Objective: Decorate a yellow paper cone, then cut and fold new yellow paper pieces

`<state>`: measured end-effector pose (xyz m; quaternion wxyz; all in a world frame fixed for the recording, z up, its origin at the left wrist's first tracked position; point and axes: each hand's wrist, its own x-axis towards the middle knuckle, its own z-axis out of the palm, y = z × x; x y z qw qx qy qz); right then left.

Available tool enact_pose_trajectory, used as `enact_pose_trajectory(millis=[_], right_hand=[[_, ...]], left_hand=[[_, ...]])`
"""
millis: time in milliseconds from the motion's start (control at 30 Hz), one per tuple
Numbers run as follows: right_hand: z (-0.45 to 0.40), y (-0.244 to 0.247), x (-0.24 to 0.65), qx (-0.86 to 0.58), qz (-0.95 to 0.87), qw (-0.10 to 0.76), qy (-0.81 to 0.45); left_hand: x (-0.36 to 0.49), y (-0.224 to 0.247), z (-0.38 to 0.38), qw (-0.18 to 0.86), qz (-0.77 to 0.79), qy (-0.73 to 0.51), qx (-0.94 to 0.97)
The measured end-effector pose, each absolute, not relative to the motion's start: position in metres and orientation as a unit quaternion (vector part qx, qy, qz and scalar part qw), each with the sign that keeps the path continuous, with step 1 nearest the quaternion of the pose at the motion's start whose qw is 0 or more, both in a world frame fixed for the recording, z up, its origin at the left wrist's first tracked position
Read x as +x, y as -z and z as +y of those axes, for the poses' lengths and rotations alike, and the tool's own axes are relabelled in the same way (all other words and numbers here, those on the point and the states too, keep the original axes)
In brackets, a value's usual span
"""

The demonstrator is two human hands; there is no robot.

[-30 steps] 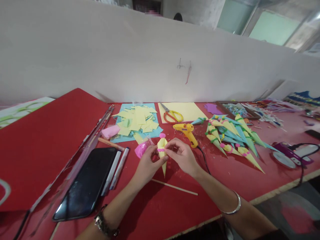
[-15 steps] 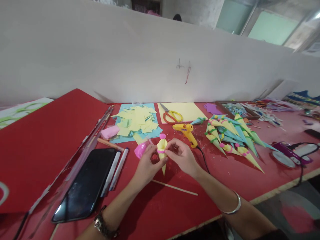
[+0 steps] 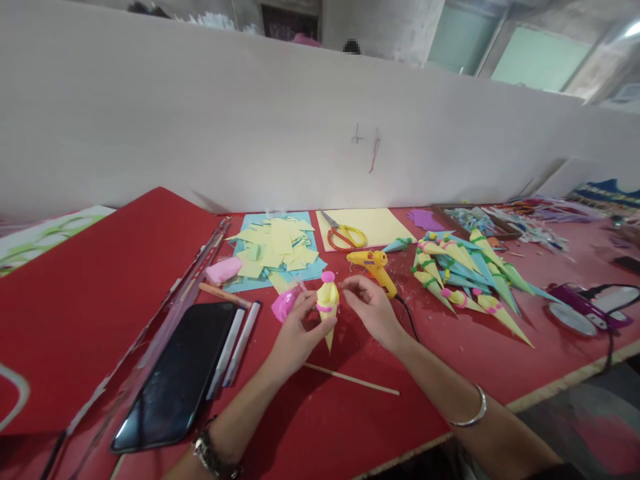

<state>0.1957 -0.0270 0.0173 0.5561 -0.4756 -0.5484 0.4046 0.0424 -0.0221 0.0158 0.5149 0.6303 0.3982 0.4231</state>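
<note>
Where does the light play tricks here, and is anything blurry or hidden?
Head view: bright sheen on the phone's near corner; soft shadow on the red table below the left hand. Also head view: far-right clutter too soft to make out; pixelated patch above the pale partition.

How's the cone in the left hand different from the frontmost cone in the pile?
The held cone is in the left hand; the frontmost cone lies on the table. The held cone points down the picture; the frontmost cone points down and rightward. Both are yellow and pink.
</note>
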Motion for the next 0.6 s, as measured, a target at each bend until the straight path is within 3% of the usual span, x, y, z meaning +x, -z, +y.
enact_pose_trajectory(millis=[267, 600], right_hand=[[-0.0263, -0.0078, 0.1929, -0.464, -0.624, 0.513, -0.364], [-0.0265, -0.0085, 0.1906, -0.475, -0.617, 0.509, -0.366]], left_hand=[[0.0454, -0.014, -0.0235, 0.668, 0.386, -0.405, 0.49], [0.0459, -0.0167, -0.0204, 0.743, 0.381, -0.41, 0.367]])
